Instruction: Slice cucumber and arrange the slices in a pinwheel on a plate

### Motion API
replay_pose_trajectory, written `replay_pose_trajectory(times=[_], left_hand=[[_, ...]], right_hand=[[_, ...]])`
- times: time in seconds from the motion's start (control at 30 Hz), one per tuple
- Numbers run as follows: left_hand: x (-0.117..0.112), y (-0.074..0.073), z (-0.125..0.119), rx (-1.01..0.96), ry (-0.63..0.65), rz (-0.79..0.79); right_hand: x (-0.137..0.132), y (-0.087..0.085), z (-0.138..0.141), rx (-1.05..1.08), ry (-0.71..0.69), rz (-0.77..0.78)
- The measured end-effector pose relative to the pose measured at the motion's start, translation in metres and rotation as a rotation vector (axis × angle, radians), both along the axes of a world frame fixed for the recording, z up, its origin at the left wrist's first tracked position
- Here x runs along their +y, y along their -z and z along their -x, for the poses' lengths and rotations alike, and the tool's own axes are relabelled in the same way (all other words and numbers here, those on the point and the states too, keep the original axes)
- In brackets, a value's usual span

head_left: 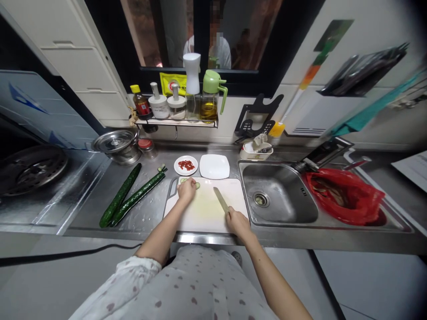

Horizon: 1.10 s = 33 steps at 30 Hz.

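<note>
My left hand (186, 190) rests curled at the far left of the white cutting board (207, 213), its fingers closed over cucumber slices (197, 185) lying there. My right hand (236, 221) grips the handle of a knife (220, 199), whose blade points up and left over the board and touches nothing. Two whole cucumbers (128, 195) lie side by side on the steel counter, left of the board.
Beyond the board sit a small plate of red chilli (186, 165) and an empty white square plate (214, 166). A sink (276, 195) lies to the right, with a red bag (347, 195) past it. A steel pot (116, 144) and a condiment shelf (176, 122) stand at the back.
</note>
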State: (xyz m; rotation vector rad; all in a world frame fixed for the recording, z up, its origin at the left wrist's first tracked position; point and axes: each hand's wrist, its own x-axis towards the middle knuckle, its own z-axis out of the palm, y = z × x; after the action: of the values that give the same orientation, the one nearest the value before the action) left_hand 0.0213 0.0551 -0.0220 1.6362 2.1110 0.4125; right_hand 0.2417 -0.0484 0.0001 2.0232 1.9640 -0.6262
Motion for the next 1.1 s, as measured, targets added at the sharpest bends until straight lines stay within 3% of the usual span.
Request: replay_pose_trajectory(times=[0.17, 0.33, 0.5, 0.7, 1.1], left_hand=[[-0.029, 0.001, -0.002, -0.162, 0.026, 0.128], [-0.046, 0.009, -0.004, -0.075, 0.076, 0.143], [-0.049, 0.014, -0.007, 0.060, 0.140, 0.060], [-0.053, 0.015, -0.009, 0.084, 0.177, 0.012], [-0.052, 0.017, -0.006, 0.120, 0.145, 0.019]], right_hand=[[0.001, 0.000, -0.001, -0.003, -0.006, -0.006], [0.001, -0.002, 0.000, -0.004, -0.010, -0.004], [0.000, -0.005, 0.004, -0.015, -0.032, 0.002], [-0.001, -0.002, 0.003, -0.017, -0.052, -0.018], [-0.001, -0.001, 0.003, -0.014, -0.064, -0.024]])
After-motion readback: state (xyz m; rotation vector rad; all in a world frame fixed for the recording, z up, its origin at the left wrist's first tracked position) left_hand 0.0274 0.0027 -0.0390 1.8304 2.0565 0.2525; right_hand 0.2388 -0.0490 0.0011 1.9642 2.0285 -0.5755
